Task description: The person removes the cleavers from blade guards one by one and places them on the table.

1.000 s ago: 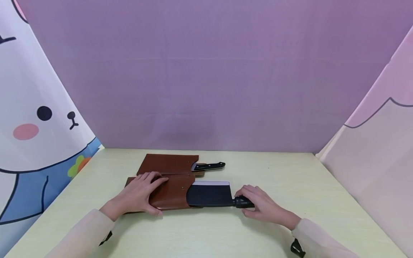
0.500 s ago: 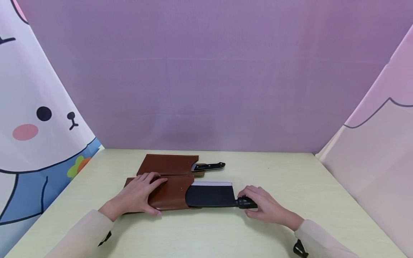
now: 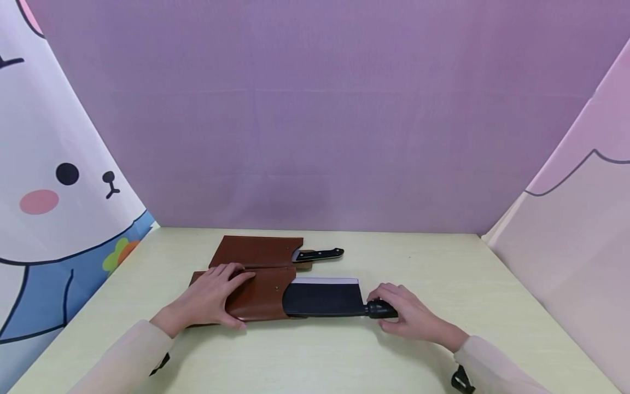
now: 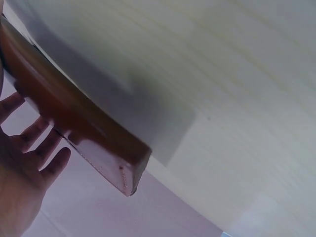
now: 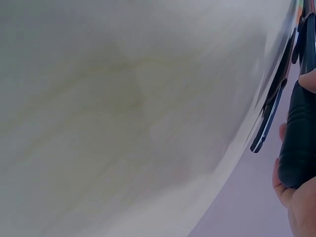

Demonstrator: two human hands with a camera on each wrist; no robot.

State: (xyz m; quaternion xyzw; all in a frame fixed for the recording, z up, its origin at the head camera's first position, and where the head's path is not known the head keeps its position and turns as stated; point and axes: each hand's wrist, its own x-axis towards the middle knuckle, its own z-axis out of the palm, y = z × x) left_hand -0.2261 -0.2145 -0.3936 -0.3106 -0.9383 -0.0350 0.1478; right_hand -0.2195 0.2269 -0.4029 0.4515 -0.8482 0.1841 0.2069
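A pale wood-grain tabletop (image 3: 305,358), streaked with faint yellowish lines, bears a far brown leather sheath (image 3: 256,251) left of centre, with the riveted black handle of a knife (image 3: 319,254) sticking out to the right. Nearer, close against it, is a second brown leather sheath (image 3: 266,295), with a black cleaver (image 3: 322,298) partly inside, its handle to the right.

The front sheath (image 3: 263,298) is showing brown; the cleaver (image 3: 325,300), black with a pale edge (image 3: 325,280). The table (image 3: 315,358) is presenting faint grain on cream; the backdrop (image 3: 315,120), purple.
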